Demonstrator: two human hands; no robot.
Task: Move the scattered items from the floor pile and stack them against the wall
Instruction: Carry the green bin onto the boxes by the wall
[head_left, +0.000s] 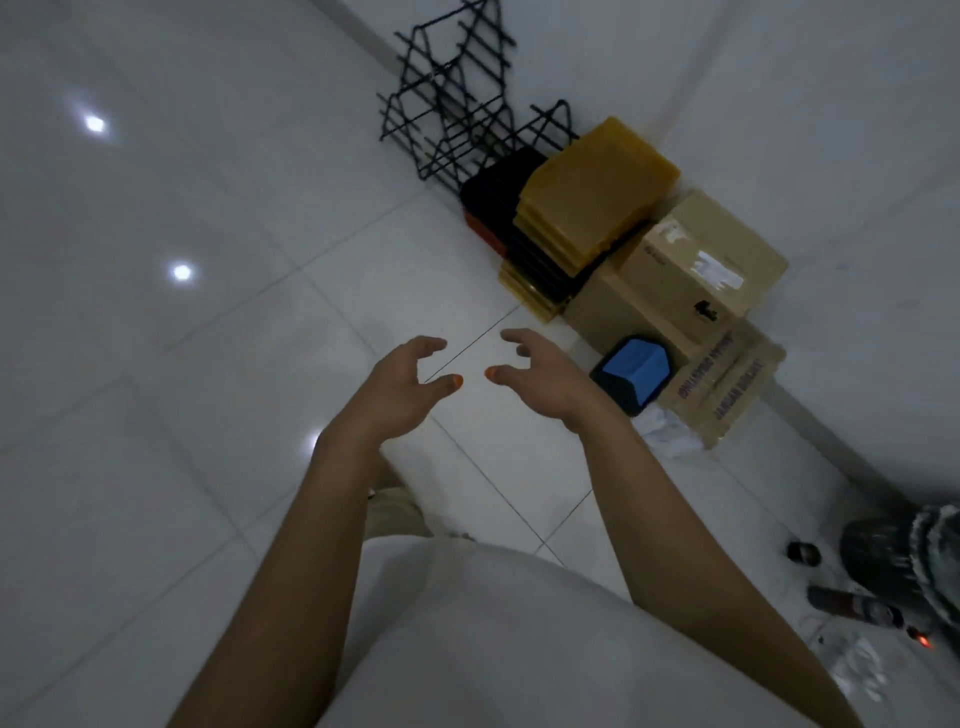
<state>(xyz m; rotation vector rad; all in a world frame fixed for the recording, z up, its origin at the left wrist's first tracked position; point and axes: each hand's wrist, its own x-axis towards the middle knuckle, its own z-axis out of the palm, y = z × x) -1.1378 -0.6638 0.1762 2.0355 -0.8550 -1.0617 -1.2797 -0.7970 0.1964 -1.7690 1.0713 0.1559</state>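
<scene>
Both my hands are held out over the white tiled floor, empty, fingers curled and apart: my left hand and my right hand, thumbs almost facing each other. Beyond them, against the wall, stands a stack of yellow and black flat trays. Right of it sits a cardboard box on a larger printed cardboard box. A blue and black object leans at the boxes' front, just right of my right hand. Black wire racks stand behind the trays.
At the lower right lie a dark patterned bundle, a dark bottle, a small cap and scraps of white paper. Crumpled white paper lies by the printed box. My white-clothed legs fill the bottom centre.
</scene>
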